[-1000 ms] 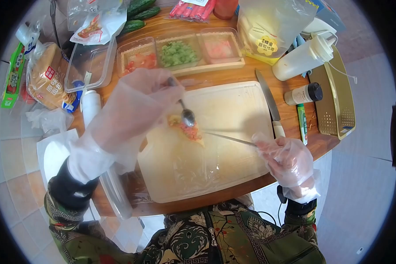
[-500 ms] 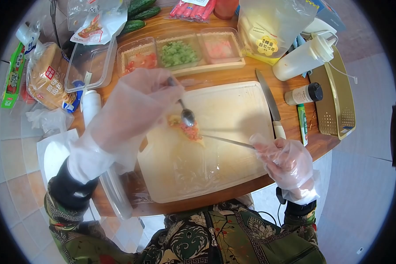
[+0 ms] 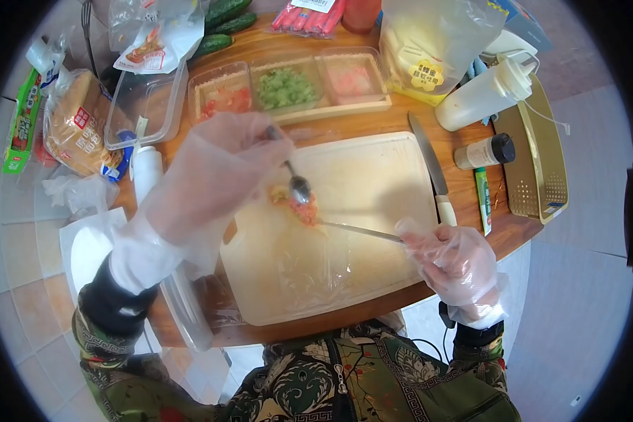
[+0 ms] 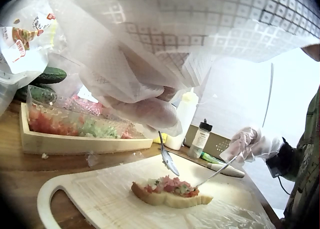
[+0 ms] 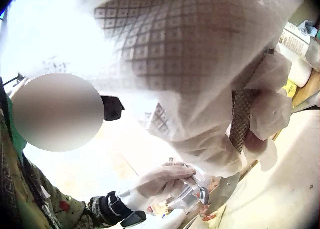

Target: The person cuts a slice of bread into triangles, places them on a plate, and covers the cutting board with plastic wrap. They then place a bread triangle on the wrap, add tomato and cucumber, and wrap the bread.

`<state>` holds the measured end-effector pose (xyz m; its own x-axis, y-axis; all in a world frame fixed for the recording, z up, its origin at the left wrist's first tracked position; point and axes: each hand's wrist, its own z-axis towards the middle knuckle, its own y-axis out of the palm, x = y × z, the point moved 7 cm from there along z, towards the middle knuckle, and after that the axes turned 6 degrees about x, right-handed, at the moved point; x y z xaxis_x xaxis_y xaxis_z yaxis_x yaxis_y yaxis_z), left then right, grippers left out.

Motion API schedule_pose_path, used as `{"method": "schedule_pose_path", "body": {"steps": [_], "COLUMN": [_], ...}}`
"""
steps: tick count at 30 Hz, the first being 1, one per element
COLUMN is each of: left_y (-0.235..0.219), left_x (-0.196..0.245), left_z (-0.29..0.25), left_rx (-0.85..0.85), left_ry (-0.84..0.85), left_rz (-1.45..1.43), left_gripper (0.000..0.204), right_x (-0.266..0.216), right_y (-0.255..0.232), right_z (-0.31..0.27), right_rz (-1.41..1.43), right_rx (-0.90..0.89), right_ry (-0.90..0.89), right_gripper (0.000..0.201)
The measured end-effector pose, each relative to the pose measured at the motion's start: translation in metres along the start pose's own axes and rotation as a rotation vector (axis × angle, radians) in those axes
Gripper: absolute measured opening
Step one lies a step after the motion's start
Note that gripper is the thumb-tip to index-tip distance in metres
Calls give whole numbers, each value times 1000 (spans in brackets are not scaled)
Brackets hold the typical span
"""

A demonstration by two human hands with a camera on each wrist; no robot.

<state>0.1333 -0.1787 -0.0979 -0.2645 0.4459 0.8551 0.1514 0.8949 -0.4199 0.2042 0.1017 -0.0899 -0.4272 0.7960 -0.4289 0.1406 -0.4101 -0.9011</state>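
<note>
A slice of bread (image 4: 170,199) topped with diced pink, red and green pieces lies on the white cutting board (image 3: 373,267). My gloved left hand (image 3: 214,169) pinches a metal spoon (image 3: 300,188) by its handle, the bowl pointing down right over the topping. From the right, my gloved right hand (image 3: 454,264) grips a slim metal knife (image 3: 366,231) with a textured handle (image 5: 241,120). Its blade tip meets the topping at the slice's edge, as the left wrist view shows. The glove hides part of the handle.
Behind the board, a wooden tray (image 3: 359,107) holds tubs of diced red, green and pink food. A large kitchen knife (image 3: 427,151) lies along the board's right side, near a squeeze bottle (image 3: 482,95) and a seasoning jar (image 3: 482,151). Bagged bread (image 3: 77,133) stands left.
My right hand has shifted slightly left, and the knife slants a little more. The spoon and my left hand stay almost in place over the slice.
</note>
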Motion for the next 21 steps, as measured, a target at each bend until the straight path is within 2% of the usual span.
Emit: {"method": "schedule_pose_path", "body": {"steps": [4,8,10,14,16,17,20,21], "left_y": [0,-3,-7,-22,-35,-38,-50,-50], "left_x": [-3,-2,-3,17,26,30,38,38], "left_z": [1,0,1,-1,-3,-1,7,12], "left_rx": [-5,5,20,54,198,196,230,232], "left_ry": [-16,-44,-66,1,-7,4,66,149], "left_rz": [-66,-67,-103,-15,-98,-88,-102,-93], "left_gripper": [17,17,18,20,22,22,22,21], "right_x": [6,11,16,17,13,14,16,15], "right_y": [0,0,-1,-7,-10,-10,-6,-7], "right_z": [-2,-3,-5,-1,2,2,3,4], "right_rz": [74,31,106,95,92,95,78,103], "right_rx": [30,40,94,61,75,90,107,139], "right_ry": [4,7,-61,-79,-84,-81,-70,-61], "right_gripper": [16,20,23,27,29,29,28,22]}}
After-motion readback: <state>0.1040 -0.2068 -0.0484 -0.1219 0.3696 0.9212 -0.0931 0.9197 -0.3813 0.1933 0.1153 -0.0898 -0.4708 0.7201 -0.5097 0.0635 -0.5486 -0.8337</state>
